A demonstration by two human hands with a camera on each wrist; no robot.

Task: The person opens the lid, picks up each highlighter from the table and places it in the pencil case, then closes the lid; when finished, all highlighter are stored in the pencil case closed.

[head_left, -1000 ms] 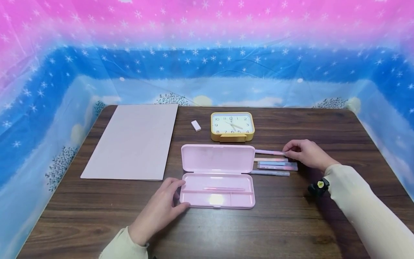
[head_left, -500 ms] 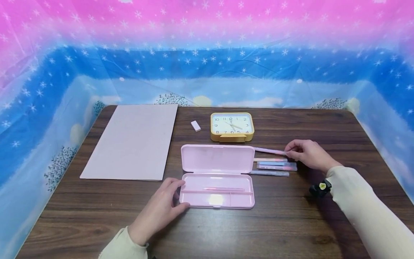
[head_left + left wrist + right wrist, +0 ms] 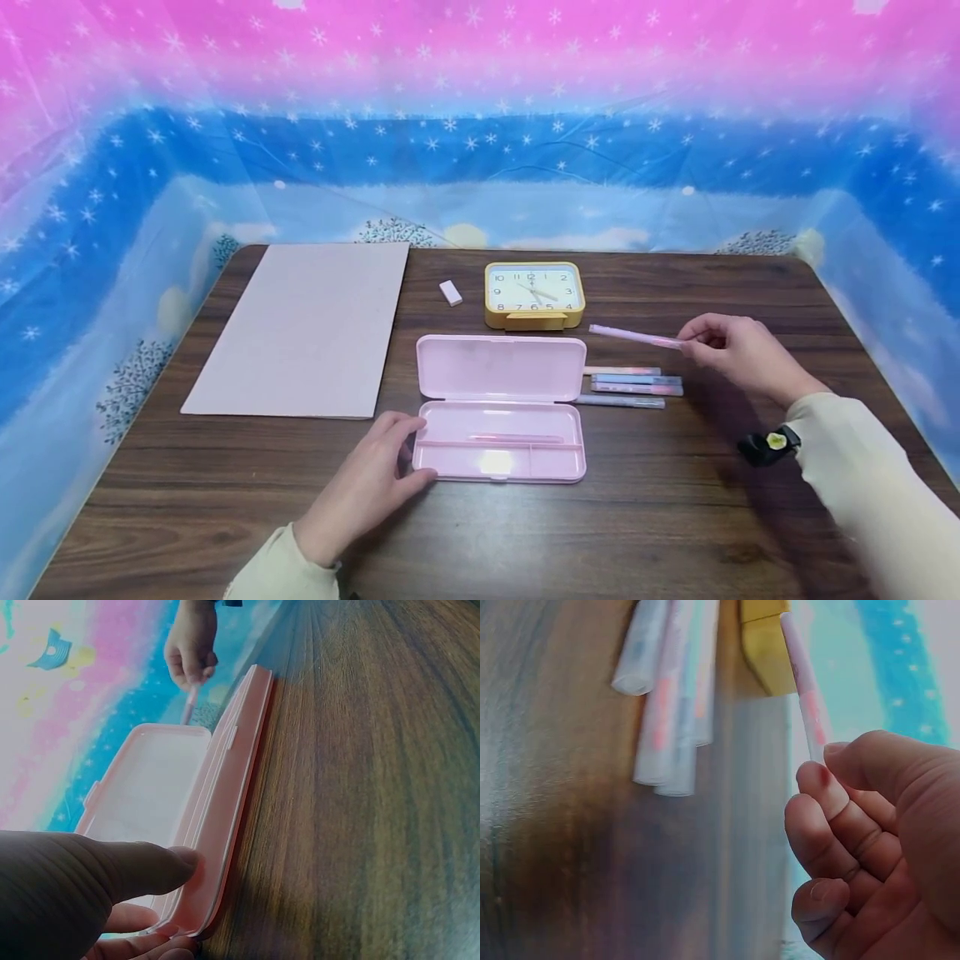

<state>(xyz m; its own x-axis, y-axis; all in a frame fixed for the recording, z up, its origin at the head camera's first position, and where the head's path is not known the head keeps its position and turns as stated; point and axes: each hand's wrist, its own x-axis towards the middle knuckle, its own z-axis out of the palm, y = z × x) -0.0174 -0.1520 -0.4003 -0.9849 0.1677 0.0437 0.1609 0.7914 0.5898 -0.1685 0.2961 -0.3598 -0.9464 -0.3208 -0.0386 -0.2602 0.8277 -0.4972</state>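
A pink pencil case (image 3: 498,462) lies open on the table, its lid (image 3: 501,367) tipped back and one pink pen (image 3: 517,439) in its rear compartment. My left hand (image 3: 363,492) grips the case's left end, thumb at the front edge, as the left wrist view also shows on the case (image 3: 240,772). Thumb and fingertips of my right hand (image 3: 750,354) pinch the end of a lilac pen (image 3: 633,335), raised beyond the lid's right side. In the right wrist view the pen (image 3: 802,671) points away from the hand (image 3: 885,832). Several other pens (image 3: 637,389) lie right of the case.
A yellow clock (image 3: 534,296) stands behind the case, with a white eraser (image 3: 451,292) to its left. A large pale board or sheet (image 3: 300,333) lies on the left of the brown table (image 3: 600,542). Patterned cloth (image 3: 480,142) surrounds the table's back and sides.
My right hand has moved right and slightly away from me, lifting the lilac pen clear of the lid's edge. The left hand keeps its hold on the case.
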